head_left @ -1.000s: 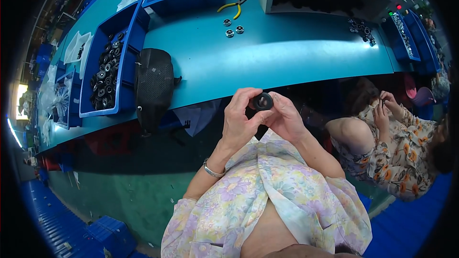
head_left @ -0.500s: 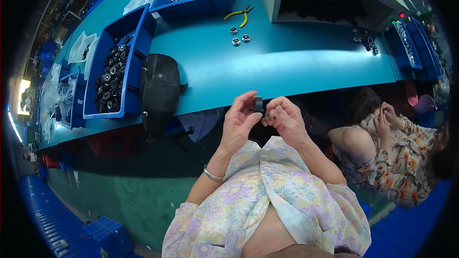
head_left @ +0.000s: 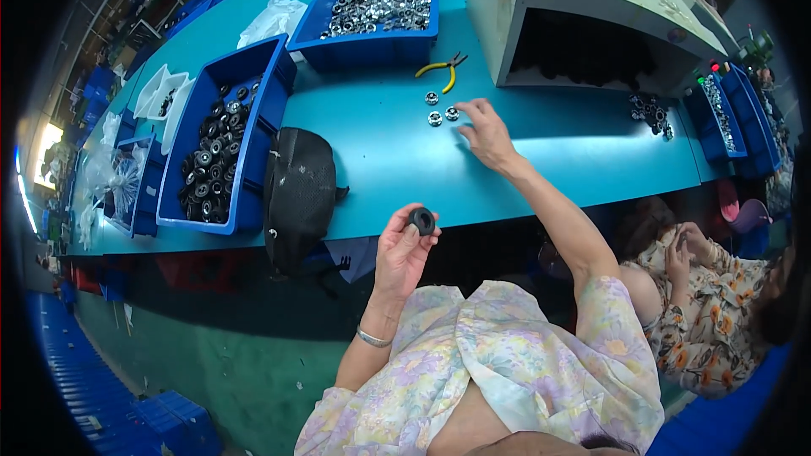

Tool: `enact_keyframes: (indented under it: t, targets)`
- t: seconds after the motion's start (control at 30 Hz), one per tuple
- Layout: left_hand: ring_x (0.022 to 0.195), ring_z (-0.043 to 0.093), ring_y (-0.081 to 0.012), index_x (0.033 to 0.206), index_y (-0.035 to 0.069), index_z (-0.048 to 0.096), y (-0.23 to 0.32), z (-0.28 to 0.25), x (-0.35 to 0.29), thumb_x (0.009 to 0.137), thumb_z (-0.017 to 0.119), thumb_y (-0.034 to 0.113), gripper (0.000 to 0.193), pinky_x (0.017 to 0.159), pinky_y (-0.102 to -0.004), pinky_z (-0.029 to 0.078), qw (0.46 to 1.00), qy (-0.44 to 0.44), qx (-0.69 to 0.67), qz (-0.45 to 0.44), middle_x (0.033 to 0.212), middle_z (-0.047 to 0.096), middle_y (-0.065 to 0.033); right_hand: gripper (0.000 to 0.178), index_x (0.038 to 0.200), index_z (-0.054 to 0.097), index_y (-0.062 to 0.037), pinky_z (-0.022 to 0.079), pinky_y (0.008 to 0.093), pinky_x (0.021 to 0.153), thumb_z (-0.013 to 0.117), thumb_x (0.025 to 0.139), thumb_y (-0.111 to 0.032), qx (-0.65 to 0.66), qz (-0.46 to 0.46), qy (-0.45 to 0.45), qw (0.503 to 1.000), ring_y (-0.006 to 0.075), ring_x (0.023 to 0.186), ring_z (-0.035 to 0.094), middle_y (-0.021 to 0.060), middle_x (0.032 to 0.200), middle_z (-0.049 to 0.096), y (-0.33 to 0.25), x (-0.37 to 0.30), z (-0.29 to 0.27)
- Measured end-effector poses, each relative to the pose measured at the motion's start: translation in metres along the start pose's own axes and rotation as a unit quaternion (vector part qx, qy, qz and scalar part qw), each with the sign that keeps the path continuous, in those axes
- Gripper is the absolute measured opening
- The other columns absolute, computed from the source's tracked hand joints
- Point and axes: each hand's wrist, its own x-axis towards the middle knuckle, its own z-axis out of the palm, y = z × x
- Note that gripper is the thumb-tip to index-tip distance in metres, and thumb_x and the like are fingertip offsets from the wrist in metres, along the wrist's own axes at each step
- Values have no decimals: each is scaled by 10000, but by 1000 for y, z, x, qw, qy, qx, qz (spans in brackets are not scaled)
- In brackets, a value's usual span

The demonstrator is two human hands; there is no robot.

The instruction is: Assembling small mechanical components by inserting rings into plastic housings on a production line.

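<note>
My left hand (head_left: 397, 257) is raised at the table's front edge, its fingers closed round a small black wheel (head_left: 421, 220) with a hole in its middle. Stretched out over the teal table, my right hand (head_left: 488, 139) has its fingers apart. Its fingertips are right beside a silver round part (head_left: 452, 114), and whether they touch it is hard to see. Two more such parts, a far one (head_left: 432, 98) and a near one (head_left: 435, 119), lie just to the left. Behind them lie yellow-handled pliers (head_left: 443, 72) with their handles spread.
A blue bin (head_left: 279, 63) of black wheels stands at left, beside a black bag (head_left: 300, 190). Another blue bin (head_left: 363, 52) holds silver parts. At back right stands a pale open-fronted box (head_left: 507, 42), with dark metallic parts (head_left: 650, 114) nearby. A co-worker (head_left: 710, 312) sits at right.
My right hand has left the black wheel and moved forward to the silver parts. My left hand still holds the wheel, now lower and turned so its hole shows. The view has shifted slightly.
</note>
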Motion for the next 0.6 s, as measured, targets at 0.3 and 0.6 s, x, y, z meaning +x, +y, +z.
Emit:
enact_keyframes:
  t: [0.3,0.6]
  targets:
    - [949,612,-228,1313,32,422,5,5,6,920,615,144,452,814,-298,516,1000,4,-24,-8,1182,568,-211,272,1132,589,-76,511,407,759,618,865,-115,-60,35,-85,994,281,895,611,137,994,580,19,12,10]
    - [940,621,-194,1312,-9,428,1,22,7,958,552,135,402,803,-278,520,999,-25,25,-15,1119,581,-113,273,1149,558,-15,496,291,707,628,921,-147,667,236,-110,699,129,801,558,41,966,579,-53,-78,-40]
